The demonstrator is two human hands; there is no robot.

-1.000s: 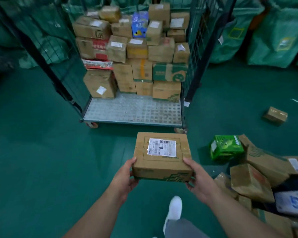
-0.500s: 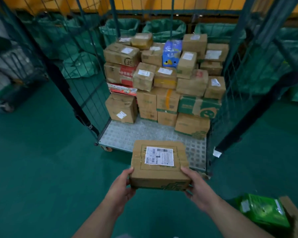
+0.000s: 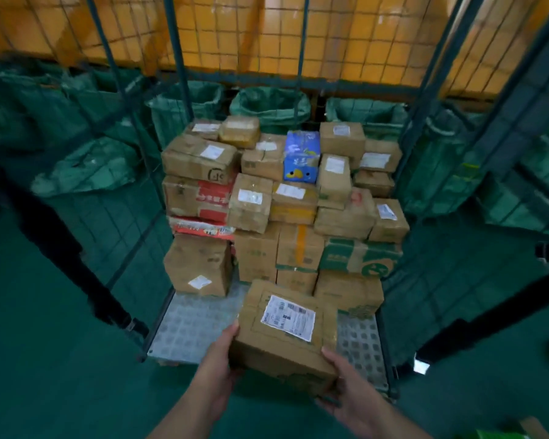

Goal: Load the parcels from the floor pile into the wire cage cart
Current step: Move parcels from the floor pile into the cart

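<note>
I hold a flat brown cardboard parcel with a white shipping label on top. My left hand grips its left side and my right hand grips its near right corner. The parcel hangs over the front of the wire cage cart's metal floor, slightly tilted. Behind it, at the back of the cart, stands a stack of parcels, mostly brown boxes with one blue box near the top.
The cart's mesh side walls rise left and right, with dark frame posts at the open front. Green sacks stand behind and beside the cart. A green parcel peeks in at the bottom right on the green floor.
I have come closer to the cart. The parcel in my hands has moved forward from in front of the cart's edge to over its floor. The floor pile has dropped out of view.
</note>
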